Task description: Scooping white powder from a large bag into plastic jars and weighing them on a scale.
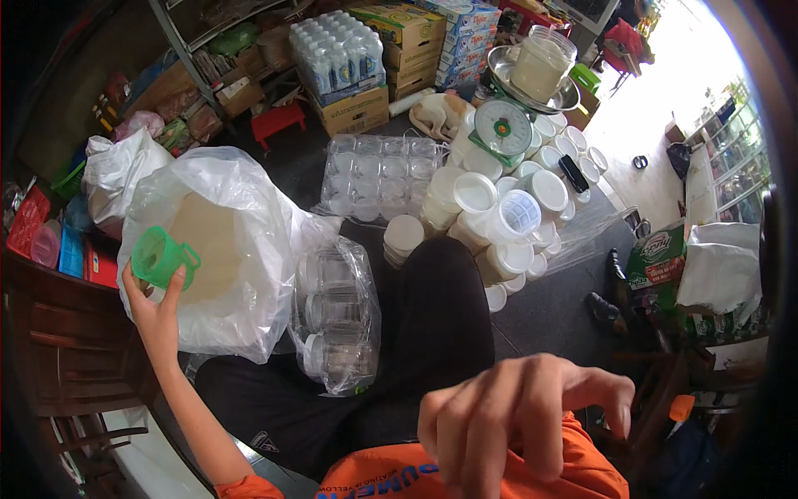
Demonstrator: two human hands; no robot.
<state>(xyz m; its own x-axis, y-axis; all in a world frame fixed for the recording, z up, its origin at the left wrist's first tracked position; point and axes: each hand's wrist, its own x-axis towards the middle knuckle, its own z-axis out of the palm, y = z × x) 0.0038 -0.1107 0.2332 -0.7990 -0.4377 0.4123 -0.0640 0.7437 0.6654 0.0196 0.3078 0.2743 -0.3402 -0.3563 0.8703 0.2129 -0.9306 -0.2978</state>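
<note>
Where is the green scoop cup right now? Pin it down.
In the head view, the green scoop cup is at the left, held in the left hand at the edge of the big open plastic bag of powder.

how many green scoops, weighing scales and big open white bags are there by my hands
green scoop: 1, held in the left hand
weighing scale: 1
big open white bag: 1
total: 3

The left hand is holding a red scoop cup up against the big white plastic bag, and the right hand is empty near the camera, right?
Not quite: the scoop cup is green, not red. The head view shows the left hand holding it up against the big white plastic bag, and the right hand is empty near the camera.
</note>
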